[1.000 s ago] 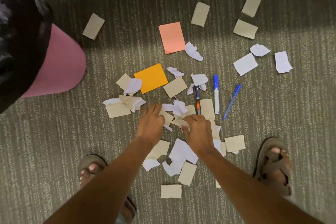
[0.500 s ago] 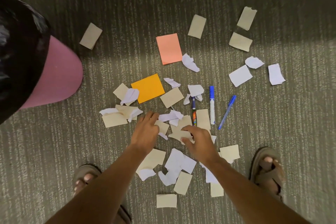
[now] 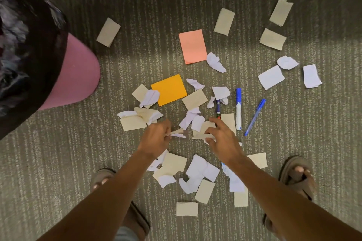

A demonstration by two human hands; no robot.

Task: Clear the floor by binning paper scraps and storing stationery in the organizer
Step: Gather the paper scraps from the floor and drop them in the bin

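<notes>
Several white and beige paper scraps (image 3: 197, 171) lie scattered on the carpet between my feet and beyond. My left hand (image 3: 156, 138) is closed on a small white scrap just above the floor. My right hand (image 3: 220, 136) pinches beige scraps beside it. A blue-capped white marker (image 3: 238, 109), a blue pen (image 3: 255, 116) and a small dark pen (image 3: 218, 108) lie just right of my right hand. The pink bin (image 3: 72, 78) with a black liner stands at the left.
An orange sheet (image 3: 169, 89) and a salmon sheet (image 3: 193, 46) lie farther out. More scraps (image 3: 271, 77) are spread to the far right and top. My sandalled feet (image 3: 295, 174) flank the pile. No organizer is in view.
Both hands have closed on scraps and lifted them slightly off the pile. The view has shifted a little, so the floor items sit lower in frame.
</notes>
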